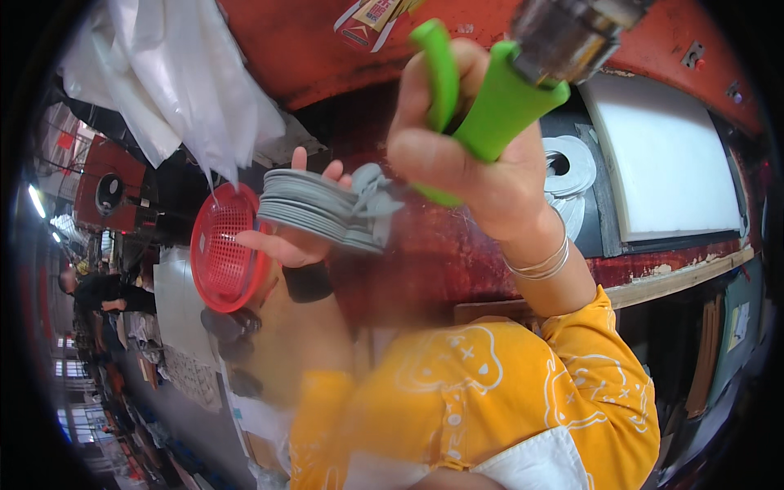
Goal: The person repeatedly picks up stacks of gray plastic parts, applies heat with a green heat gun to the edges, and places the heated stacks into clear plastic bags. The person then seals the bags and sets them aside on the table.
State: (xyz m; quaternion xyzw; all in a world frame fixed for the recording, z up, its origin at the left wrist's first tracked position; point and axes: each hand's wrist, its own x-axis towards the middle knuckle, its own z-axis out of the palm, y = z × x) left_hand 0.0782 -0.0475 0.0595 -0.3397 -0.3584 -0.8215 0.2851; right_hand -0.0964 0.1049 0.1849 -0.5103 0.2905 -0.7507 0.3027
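My left hand (298,247) is closed round a stack of thin, flat grey pieces (314,204), its thumb below and fingertips showing above. Loose grey ends bunch up at the stack's right side. Raised near the camera, my right hand (498,192) is closed on a bright green handle (510,106). One green prong stands up past its fingers. Right behind the green part is a metal cylinder (563,41); I cannot tell how the two are joined. Beyond my right wrist lie grey flat pieces with a round hole (578,167), partly hidden by the arm.
A thick white slab (665,163) lies at the right on the dark red worktop (425,269). At the left stands a red plastic basket (208,261), with white plastic bags (175,73) hanging above it. Red metal bodywork (294,57) spans the back, carrying a small box (363,33).
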